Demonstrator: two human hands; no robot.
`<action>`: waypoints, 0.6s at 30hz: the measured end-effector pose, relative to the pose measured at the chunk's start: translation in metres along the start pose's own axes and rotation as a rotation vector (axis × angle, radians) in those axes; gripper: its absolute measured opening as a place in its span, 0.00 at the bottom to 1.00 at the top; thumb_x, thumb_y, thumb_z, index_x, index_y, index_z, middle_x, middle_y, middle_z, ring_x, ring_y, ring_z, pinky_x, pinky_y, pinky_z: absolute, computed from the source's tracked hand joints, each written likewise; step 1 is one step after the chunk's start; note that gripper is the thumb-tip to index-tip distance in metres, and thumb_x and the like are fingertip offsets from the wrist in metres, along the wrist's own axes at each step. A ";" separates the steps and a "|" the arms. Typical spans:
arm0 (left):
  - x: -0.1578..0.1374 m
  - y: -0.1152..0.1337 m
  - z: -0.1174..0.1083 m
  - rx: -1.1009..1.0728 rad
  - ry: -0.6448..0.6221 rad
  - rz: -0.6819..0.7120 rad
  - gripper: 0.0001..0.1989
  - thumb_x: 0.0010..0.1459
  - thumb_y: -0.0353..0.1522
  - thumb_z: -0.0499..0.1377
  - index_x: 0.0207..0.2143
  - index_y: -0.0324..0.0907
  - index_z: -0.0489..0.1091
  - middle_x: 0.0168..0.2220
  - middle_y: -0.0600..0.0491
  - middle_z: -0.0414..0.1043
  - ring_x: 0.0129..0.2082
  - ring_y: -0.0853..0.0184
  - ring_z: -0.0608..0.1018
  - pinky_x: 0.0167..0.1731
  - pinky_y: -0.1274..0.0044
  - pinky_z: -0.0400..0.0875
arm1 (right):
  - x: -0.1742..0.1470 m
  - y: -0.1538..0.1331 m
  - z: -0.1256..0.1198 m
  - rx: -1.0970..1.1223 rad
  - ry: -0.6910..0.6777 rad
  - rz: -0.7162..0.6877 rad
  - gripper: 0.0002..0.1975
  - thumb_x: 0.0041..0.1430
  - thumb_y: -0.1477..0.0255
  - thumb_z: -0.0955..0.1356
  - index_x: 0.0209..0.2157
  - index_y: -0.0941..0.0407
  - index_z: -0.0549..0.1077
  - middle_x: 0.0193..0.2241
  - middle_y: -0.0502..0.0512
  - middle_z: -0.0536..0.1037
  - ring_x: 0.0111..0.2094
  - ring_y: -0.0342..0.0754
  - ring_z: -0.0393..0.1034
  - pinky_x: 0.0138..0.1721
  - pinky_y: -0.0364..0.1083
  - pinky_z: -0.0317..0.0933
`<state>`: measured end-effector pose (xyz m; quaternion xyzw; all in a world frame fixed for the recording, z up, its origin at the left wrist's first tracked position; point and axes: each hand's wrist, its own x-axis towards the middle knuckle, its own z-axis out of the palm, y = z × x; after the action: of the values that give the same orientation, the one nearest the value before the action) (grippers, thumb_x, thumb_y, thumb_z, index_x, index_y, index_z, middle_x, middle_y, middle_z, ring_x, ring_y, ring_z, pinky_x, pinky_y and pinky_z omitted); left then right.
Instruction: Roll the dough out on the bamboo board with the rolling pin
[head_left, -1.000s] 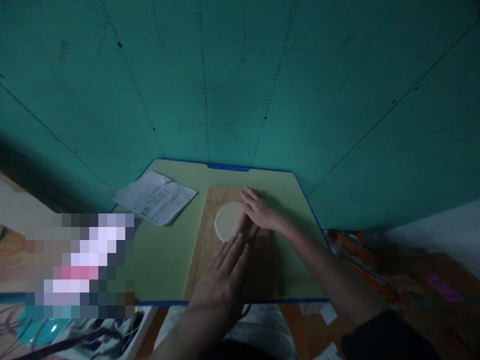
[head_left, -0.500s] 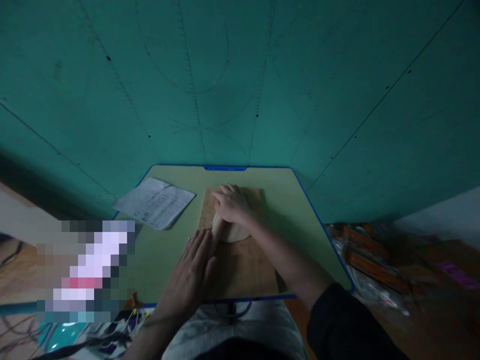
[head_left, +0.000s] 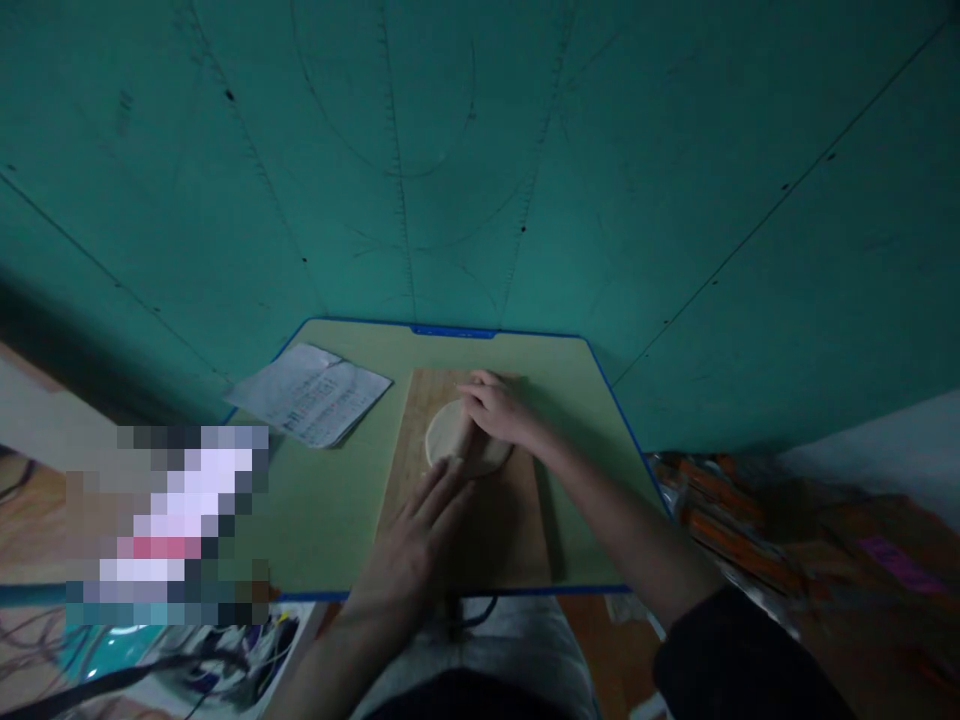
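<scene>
Left hand: fingers extended, laid over near end of rolling pin, not wrapped round. Right hand: fingers slightly bent, likewise unclosed over far end. Pin slants across dough disc, toward wooden board's far edge.

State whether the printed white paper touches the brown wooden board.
No: the printed white paper lies left of the brown wooden board, with green tabletop between.

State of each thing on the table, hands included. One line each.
Dough: flattened, roundish, on the board
Rolling pin: lying across the dough, partly hidden
Left hand: on pin's near end, fingers extended
Right hand: on pin's far end
Board: flat on the table
Paper: creased, lying on the table
</scene>
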<state>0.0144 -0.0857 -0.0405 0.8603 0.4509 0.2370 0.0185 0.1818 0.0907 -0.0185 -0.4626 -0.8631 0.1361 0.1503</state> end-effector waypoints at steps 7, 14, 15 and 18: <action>-0.012 -0.008 -0.001 0.029 0.030 -0.137 0.31 0.67 0.27 0.49 0.71 0.44 0.46 0.70 0.39 0.53 0.68 0.52 0.60 0.57 0.62 0.73 | 0.012 -0.009 0.007 -0.073 0.024 0.014 0.21 0.70 0.70 0.60 0.60 0.57 0.70 0.66 0.62 0.64 0.67 0.54 0.54 0.67 0.54 0.48; 0.006 0.042 0.020 0.056 0.056 0.078 0.28 0.59 0.22 0.53 0.62 0.32 0.64 0.65 0.37 0.63 0.71 0.44 0.47 0.59 0.53 0.68 | -0.037 0.031 -0.020 0.091 0.047 -0.021 0.21 0.68 0.71 0.59 0.60 0.54 0.71 0.64 0.57 0.67 0.65 0.48 0.60 0.65 0.53 0.54; 0.007 0.041 0.018 0.044 0.054 0.084 0.27 0.59 0.21 0.52 0.61 0.32 0.64 0.64 0.37 0.64 0.71 0.45 0.49 0.60 0.54 0.69 | -0.037 0.032 -0.024 0.109 0.055 -0.002 0.21 0.68 0.72 0.59 0.58 0.54 0.72 0.62 0.57 0.70 0.63 0.48 0.63 0.63 0.51 0.56; 0.004 0.025 0.010 0.003 0.019 0.038 0.30 0.59 0.20 0.49 0.64 0.35 0.60 0.65 0.40 0.62 0.69 0.52 0.55 0.58 0.61 0.71 | -0.025 0.022 -0.026 0.072 0.023 0.082 0.17 0.69 0.73 0.59 0.50 0.55 0.76 0.51 0.58 0.79 0.54 0.48 0.72 0.56 0.48 0.62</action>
<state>0.0399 -0.0955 -0.0417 0.8664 0.4351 0.2449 0.0082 0.2215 0.0836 -0.0059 -0.4934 -0.8361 0.1679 0.1713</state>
